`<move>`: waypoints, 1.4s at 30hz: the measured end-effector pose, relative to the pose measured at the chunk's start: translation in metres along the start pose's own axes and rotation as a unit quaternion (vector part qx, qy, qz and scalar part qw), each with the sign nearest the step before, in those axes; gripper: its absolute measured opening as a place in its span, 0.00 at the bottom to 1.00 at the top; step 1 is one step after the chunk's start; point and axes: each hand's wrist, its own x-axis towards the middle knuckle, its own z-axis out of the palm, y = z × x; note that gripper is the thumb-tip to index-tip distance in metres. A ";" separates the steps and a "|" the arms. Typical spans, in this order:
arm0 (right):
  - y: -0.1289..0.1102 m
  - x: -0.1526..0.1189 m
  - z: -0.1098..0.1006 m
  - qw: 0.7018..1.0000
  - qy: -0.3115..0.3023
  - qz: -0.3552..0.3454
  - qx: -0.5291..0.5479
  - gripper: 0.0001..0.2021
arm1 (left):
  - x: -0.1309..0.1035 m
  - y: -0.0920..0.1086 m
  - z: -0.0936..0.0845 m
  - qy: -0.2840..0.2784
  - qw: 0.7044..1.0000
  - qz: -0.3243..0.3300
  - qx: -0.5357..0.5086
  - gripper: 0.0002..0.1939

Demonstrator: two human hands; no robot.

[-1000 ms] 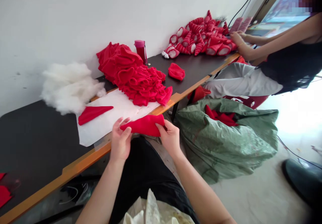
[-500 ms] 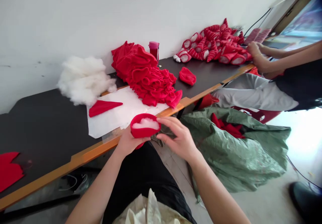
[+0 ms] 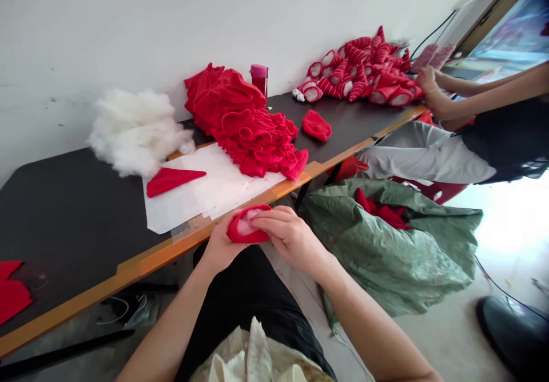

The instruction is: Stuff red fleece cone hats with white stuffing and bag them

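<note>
A red fabric pouch with white stuffing inside its round opening is held over my lap, by the table's front edge. My left hand is wrapped round its left side. The fingers of my right hand are pressed together at the opening, their tips on the white stuffing and the thumb by the right rim. Beyond my hands, a flat red piece lies on white sheets, with a heap of white fluff behind it.
A large red fabric pile and a pink-lidded bottle stand on the black table. Striped red stuffed pieces lie near another person's hands. A green sack sits on the floor to the right.
My right hand has moved left, and its fingers now reach into the pouch's opening. The pouch is slightly lower and its opening looks narrower. The view has shifted slightly.
</note>
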 end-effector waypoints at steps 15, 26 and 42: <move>-0.004 0.047 0.011 0.994 -0.090 -0.048 0.026 0.09 | -0.012 0.020 -0.023 0.038 0.996 0.054 0.056 0.21; 0.007 0.062 0.043 0.990 -0.015 0.133 -0.054 0.20 | -0.018 0.013 -0.040 0.058 0.989 0.043 0.126 0.19; -0.019 0.081 0.020 0.980 0.168 0.064 -0.090 0.04 | -0.013 0.081 -0.021 0.259 0.939 0.149 0.173 0.15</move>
